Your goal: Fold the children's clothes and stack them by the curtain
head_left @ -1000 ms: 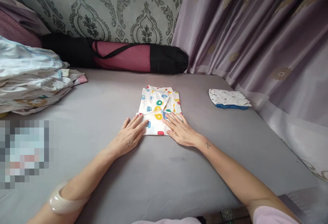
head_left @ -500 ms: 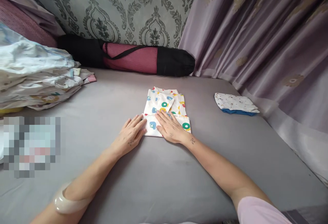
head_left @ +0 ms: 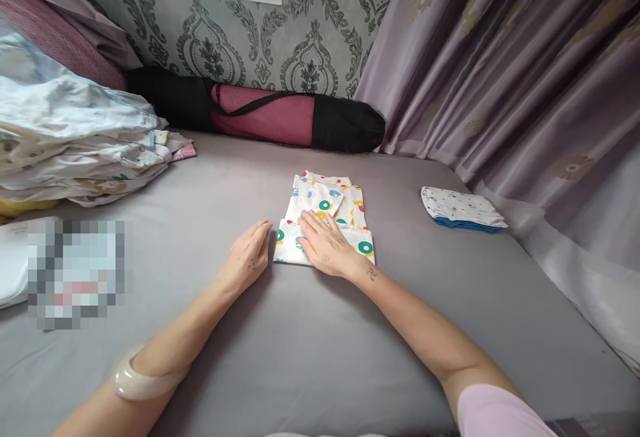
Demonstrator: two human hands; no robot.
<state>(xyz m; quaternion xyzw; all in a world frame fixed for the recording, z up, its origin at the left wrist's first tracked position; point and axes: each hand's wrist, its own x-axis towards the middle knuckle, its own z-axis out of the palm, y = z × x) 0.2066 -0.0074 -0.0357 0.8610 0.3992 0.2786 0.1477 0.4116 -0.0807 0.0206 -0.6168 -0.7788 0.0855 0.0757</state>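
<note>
A small white garment with coloured rings and shapes lies folded on the grey bed sheet, in the middle. My right hand presses flat on its near half, fingers stretched out. My left hand lies flat on the sheet just left of the garment's near corner, fingers together and extended, beside the cloth rather than on it. A pale bangle sits on my left forearm.
A stack of light clothes lies at the left, with a blurred patch in front of it. A red roll in a black bag lies along the patterned wall. A small folded white-and-blue cloth sits at the right, near the mauve curtain.
My right hand slid left across the garment's near half. My left hand slipped off the cloth onto the sheet beside it. The view shifted slightly.
</note>
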